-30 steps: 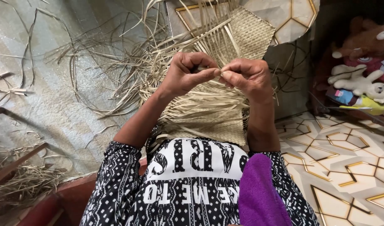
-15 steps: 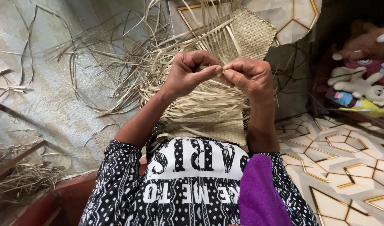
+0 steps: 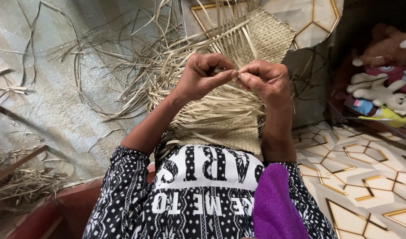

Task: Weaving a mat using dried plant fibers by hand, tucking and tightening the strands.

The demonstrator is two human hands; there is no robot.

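Hands (image 3: 238, 77) pinching strip, woven mat (image 3: 265, 35), patterned floor (image 3: 366, 177)

The hands (image 3: 236, 77) hide the pinched strip's (image 3: 220, 71) middle (its ends lost among loose strands), and the woven mat (image 3: 265, 35) runs past the top edge.

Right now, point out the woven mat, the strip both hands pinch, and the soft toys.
woven mat (image 3: 273, 37), head view, finished far corner.
strip (image 3: 218, 71), head view, between the fingers.
soft toys (image 3: 380, 90), head view, white toy's body.
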